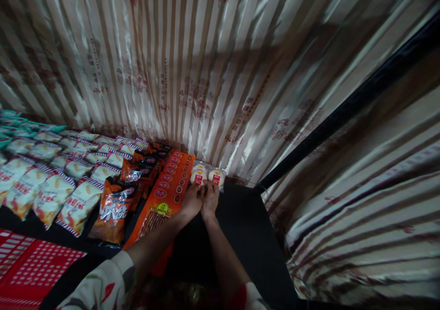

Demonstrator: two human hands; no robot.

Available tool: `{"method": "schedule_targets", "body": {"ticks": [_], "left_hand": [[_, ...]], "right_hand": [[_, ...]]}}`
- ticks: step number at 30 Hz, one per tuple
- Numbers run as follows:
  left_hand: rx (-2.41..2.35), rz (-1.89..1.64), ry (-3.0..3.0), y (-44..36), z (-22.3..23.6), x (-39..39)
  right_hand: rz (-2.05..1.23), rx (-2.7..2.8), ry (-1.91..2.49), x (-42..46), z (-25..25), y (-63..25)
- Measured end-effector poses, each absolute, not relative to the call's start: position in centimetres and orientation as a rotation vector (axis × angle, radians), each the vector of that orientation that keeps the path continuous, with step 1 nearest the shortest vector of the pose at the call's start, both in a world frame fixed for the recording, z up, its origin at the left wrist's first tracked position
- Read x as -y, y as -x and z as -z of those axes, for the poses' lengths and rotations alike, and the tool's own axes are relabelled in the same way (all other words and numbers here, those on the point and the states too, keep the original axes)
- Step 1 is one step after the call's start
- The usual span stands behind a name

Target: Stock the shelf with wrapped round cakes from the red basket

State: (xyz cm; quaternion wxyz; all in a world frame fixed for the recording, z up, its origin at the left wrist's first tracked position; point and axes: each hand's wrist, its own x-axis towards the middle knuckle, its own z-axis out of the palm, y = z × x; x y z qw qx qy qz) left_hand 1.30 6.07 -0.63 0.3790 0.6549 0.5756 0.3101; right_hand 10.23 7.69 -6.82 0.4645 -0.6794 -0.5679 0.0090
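My left hand and my right hand are close together at the far end of a black tabletop. Both have their fingers curled inward, and the tips meet. Just beyond them lie clear packets of round white crackers with red labels: a left packet and a right packet. My right fingers are closed at the near edge of the right packet and cover part of it. Whatever is pinched in my left fingers is hidden. Beside my left forearm runs a row of overlapping flat orange snack packs.
Left of the orange packs stand orange-and-black snack bags, then rows of white snack bags and green bags. A red plastic basket sits at lower left. Striped curtain hangs behind; a black pole slants at right.
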Motion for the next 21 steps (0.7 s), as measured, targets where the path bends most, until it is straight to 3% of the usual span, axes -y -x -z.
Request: {"method": "schedule_targets", "body": {"ticks": [21], "left_hand": [[-1.573, -0.517, -1.76, -1.2, -0.8, 2.5]], "right_hand": [[-0.368, 1.297, 1.699, 2.7, 5.2, -8.5]]}}
